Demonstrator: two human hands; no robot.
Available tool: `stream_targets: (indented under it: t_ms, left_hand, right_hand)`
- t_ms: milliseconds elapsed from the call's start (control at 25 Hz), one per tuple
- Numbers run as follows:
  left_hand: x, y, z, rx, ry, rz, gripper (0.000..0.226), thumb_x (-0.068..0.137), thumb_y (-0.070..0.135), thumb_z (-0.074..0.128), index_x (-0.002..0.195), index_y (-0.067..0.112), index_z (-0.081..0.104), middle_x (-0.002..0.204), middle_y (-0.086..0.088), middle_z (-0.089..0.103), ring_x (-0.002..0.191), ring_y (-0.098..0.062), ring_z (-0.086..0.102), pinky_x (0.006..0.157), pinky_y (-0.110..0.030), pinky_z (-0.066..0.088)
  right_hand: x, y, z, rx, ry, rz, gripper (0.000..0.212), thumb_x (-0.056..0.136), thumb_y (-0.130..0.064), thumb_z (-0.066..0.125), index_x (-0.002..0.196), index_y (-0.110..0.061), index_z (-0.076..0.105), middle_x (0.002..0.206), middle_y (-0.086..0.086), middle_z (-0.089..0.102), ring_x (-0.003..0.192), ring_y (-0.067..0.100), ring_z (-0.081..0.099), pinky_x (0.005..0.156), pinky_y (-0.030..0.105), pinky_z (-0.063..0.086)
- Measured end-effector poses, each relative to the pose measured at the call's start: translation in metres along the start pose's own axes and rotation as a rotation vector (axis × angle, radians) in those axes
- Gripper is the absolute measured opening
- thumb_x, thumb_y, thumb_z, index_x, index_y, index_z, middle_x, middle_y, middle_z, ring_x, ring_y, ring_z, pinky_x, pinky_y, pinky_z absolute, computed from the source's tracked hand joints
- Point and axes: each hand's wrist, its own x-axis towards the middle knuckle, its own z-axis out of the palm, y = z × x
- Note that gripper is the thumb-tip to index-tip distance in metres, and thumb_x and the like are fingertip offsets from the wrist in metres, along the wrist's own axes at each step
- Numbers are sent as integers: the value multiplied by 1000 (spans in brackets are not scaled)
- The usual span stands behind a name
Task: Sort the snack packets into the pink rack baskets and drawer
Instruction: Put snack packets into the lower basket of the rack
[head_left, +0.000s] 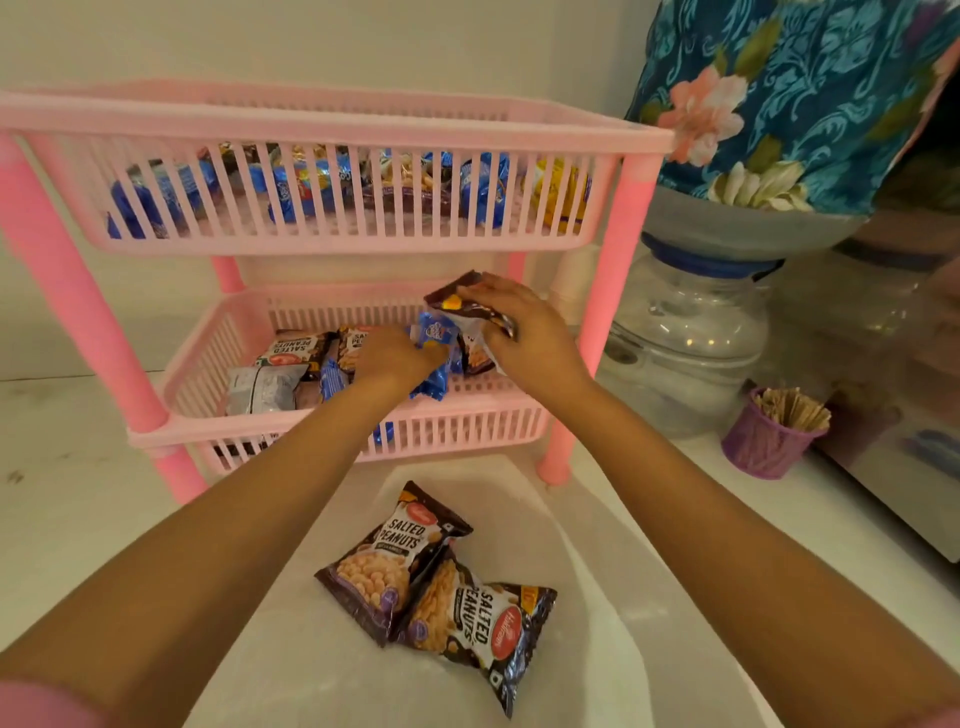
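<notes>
Gripping packets (470, 312) above, seemingly, lower basket (457, 423).

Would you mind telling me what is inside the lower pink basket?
The lower basket holds salted peanut packets, a grey packet and blue packets. The left hand and right hand cover whatever lies beneath them.

Both forearms reach into lower basket (332, 423); left hand (392, 358) curled around blue packet (434, 340), right hand (524, 332) gripping brown packet (470, 301) above it.
</notes>
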Motion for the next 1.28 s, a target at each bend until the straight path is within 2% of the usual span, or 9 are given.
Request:
stream_targets:
  t_ms: [200,320,440,640,760,920,1000,1120,1280]
  left_hand:
    - [28,-13,26,216,-158,-86,44,87,36,57,55,16,35,50,-4,28,45,-14,29,41,-25,23]
    - [34,-16,36,339,-240,-90,36,86,35,59,64,10,45,60,-6,42,61,-19,50,53,-27,40]
    - [32,-15,41,488,-283,-47,38,88,36,55,110,6,54,107,-13,61,105,-28,57,80,-33,46]
    - [31,-17,45,472,-262,-47,44,89,36,53,115,0,53,118,-18,59,102,-31,57,72,-34,42]
    - [31,-18,46,441,-197,-52,39,87,33,56,109,0,55,113,-18,60,88,-29,55,67,-34,40]
    - [31,-18,44,449,-190,-68,37,87,25,57,113,-1,53,118,-20,58,106,-34,56,74,-37,43]
    - [30,-17,43,454,-185,-66,35,88,22,57,115,0,53,120,-19,58,107,-35,56,76,-39,45]
    - [15,-8,36,412,52,63,27,88,17,54,110,3,54,111,-19,62,97,-37,59,64,-38,42]
    - [-33,-10,35,447,278,357,37,95,29,37,123,6,43,116,-18,57,100,-35,56,68,-40,42]
  right_hand:
    - [41,45,33,-206,-266,153,42,87,-5,49,124,-24,59,136,4,54,121,28,52,100,39,44]
    - [39,63,49,-252,-363,216,43,84,-7,52,121,-26,61,127,7,61,111,29,58,91,36,49]
    - [39,70,53,-288,-455,274,43,84,-9,55,124,-23,59,130,7,59,112,27,57,87,27,45]
    - [43,70,61,-360,-609,341,54,93,-53,35,128,-17,56,137,13,51,118,30,51,93,32,39]
    - [46,73,66,-404,-624,387,67,92,-59,21,131,-14,51,142,16,45,123,31,47,99,36,36]
    - [46,74,67,-396,-641,418,70,92,-61,22,138,-11,42,147,16,37,129,31,42,102,35,34]
    - [44,72,64,-398,-580,391,66,92,-59,21,125,-13,54,135,17,50,118,32,50,93,37,38]
    - [27,57,55,-383,-163,195,52,94,-53,25,92,-19,64,101,9,66,100,30,59,77,36,41]
    - [-34,53,55,-556,-14,-75,45,96,-41,32,137,-26,42,150,1,35,143,25,21,113,49,14]
